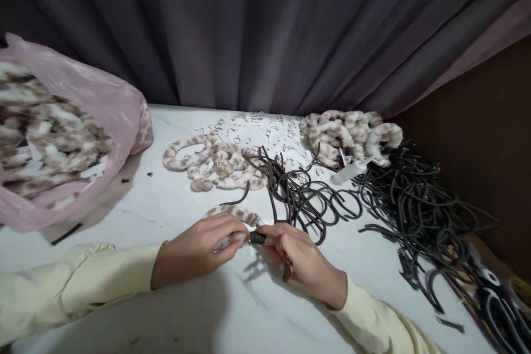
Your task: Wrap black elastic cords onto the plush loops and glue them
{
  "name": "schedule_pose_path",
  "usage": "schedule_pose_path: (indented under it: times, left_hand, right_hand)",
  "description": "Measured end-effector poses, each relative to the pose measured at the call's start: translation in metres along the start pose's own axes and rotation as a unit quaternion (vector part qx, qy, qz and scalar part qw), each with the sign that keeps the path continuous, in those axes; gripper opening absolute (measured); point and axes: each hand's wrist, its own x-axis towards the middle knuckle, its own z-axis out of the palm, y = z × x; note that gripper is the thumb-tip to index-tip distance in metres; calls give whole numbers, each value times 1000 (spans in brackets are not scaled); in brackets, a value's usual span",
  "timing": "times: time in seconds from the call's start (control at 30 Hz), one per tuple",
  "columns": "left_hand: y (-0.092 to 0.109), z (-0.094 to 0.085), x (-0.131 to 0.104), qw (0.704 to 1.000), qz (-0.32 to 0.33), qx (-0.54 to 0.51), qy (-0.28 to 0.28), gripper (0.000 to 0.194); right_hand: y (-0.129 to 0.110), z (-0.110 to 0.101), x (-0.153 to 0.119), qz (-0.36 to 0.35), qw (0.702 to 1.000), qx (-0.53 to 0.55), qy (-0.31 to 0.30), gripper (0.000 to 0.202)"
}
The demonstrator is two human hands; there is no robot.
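Note:
Both my hands meet over the near middle of the table. My left hand (pixel 207 246) pinches one end of a white-and-brown furry strip (pixel 238 212), which loops away behind the fingers. Between the hands a short black ribbed piece (pixel 258 238) joins or wraps the strip. My right hand (pixel 296 260) grips the strip on the other side of that piece, fingers closed. A small dark object (pixel 286 269) shows under the right fingers; I cannot make out what it is. Just beyond lies a pile of furry strips (pixel 226 163), with black cords (pixel 290 188) to its right.
A pink plastic bag (pixel 133 116) full of furry pieces stands at the left. White paper scraps (pixel 265 130) lie scattered at the back. More furry loops (pixel 352 130), a white tube (pixel 350 171) and a heap of black cords (pixel 415 199) are at the right, with scissors (pixel 492 287) nearer.

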Motion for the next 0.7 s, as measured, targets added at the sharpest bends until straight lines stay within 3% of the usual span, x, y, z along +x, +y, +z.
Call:
schedule_pose_path:
  times: [0.23,0.7]
  left_hand:
    - [4,2,-2,995,32,-12,92,18]
    - [2,-3,-6,991,90,-45,92,38]
  right_hand:
    - [-8,2,0,-5,999,17,51,22]
    - [-19,-1,0,112,988,68,84,27]
